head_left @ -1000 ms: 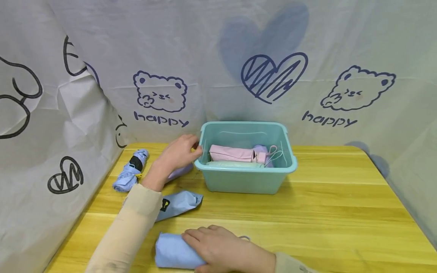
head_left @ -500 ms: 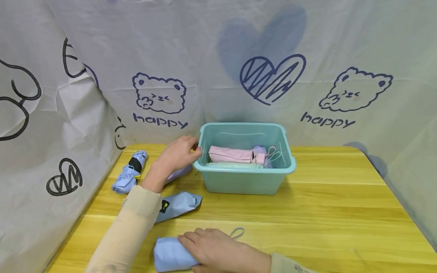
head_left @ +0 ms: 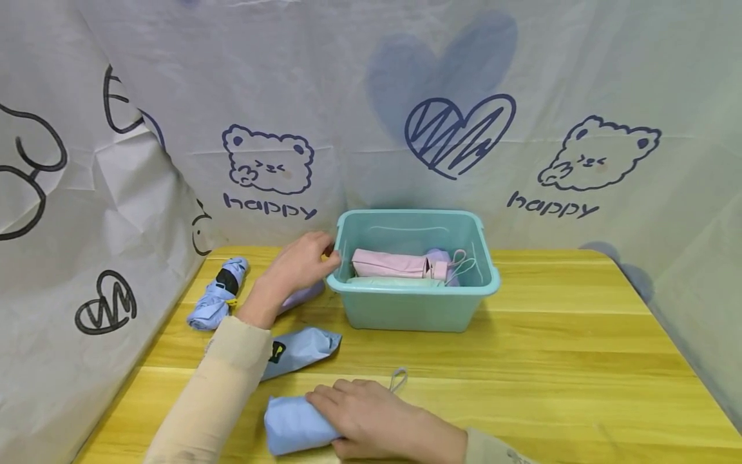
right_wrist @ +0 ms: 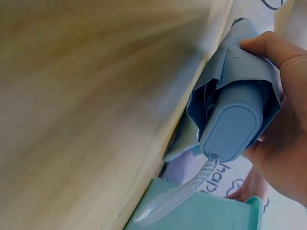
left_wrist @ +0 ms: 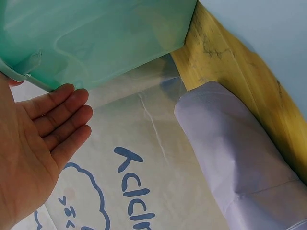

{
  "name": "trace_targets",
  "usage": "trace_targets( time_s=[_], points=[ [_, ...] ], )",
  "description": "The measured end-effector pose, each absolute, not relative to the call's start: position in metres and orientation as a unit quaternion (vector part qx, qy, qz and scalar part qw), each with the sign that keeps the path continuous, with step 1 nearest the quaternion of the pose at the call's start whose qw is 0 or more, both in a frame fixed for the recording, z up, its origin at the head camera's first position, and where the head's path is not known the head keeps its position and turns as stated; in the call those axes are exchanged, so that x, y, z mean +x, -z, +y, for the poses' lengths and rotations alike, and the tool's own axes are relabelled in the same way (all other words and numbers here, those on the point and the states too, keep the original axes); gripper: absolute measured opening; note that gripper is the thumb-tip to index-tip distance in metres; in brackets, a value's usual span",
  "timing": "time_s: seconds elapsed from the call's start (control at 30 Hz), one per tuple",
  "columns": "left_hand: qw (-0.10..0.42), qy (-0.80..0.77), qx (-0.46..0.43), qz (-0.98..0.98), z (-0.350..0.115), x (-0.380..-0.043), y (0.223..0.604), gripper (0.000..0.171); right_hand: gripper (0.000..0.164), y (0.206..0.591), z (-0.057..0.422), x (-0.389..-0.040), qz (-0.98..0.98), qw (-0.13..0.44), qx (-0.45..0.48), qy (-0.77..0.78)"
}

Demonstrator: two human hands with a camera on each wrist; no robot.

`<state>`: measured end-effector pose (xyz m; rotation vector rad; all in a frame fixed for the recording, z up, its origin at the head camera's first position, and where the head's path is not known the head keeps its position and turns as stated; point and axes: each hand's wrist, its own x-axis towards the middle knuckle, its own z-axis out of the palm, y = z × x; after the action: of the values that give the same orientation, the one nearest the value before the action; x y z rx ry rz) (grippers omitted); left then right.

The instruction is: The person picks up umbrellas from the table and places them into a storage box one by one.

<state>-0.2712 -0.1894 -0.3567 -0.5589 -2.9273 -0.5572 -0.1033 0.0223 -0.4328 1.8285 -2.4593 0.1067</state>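
My right hand (head_left: 371,415) grips a folded blue umbrella (head_left: 298,424) low at the front of the table. The right wrist view shows its blue handle end (right_wrist: 232,129) and a pale wrist strap (right_wrist: 180,194), with the thumb along the cloth. At the back, my left hand (head_left: 301,261) touches the left side of a teal plastic bin (head_left: 408,312). Its fingers (left_wrist: 72,115) are nearly straight, tips against the outer wall, with the thumb near the rim. Inside the bin lie a pink umbrella (head_left: 388,263), a mint one (head_left: 394,281) and a lilac one (head_left: 438,255).
A light-blue umbrella (head_left: 217,296) with a black band lies at the table's left edge. A grey-blue one (head_left: 307,351) lies in front of the bin, partly behind the left sleeve. A lilac umbrella (head_left: 304,295) shows under the left wrist. A printed cloth (head_left: 371,161) hangs behind.
The held blue umbrella has tilted slightly, and its strap loop now stands up behind the right hand. My left hand has stayed at the bin; the head view has shifted a little.
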Motion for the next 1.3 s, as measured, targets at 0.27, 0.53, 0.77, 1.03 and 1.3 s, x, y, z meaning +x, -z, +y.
trace_targets(
  time_s=[0.27,0.53,0.77,1.03,1.3],
  points=[
    [0.06,0.186,-0.191,-0.962,-0.19,-0.272,0.357,0.023,0.075,0.421,0.035,-0.11,-0.819,-0.025,0.569,-0.073],
    [0.066,0.188,-0.195,-0.96,-0.191,-0.271,0.357,0.023,0.075,0.419,0.056,-0.115,-0.826,0.023,0.552,-0.116],
    [0.067,0.197,-0.199,-0.958,-0.19,-0.272,0.358,0.022,0.076,0.417,0.072,-0.12,-0.827,0.059,0.537,-0.159],
    [0.067,0.198,-0.196,-0.958,-0.191,-0.271,0.36,0.019,0.079,0.419,0.087,-0.126,-0.809,0.163,0.531,-0.191],
    [0.071,0.197,-0.195,-0.958,-0.19,-0.271,0.36,0.022,0.081,0.417,0.102,-0.134,-0.804,0.22,0.51,-0.213]
  ],
)
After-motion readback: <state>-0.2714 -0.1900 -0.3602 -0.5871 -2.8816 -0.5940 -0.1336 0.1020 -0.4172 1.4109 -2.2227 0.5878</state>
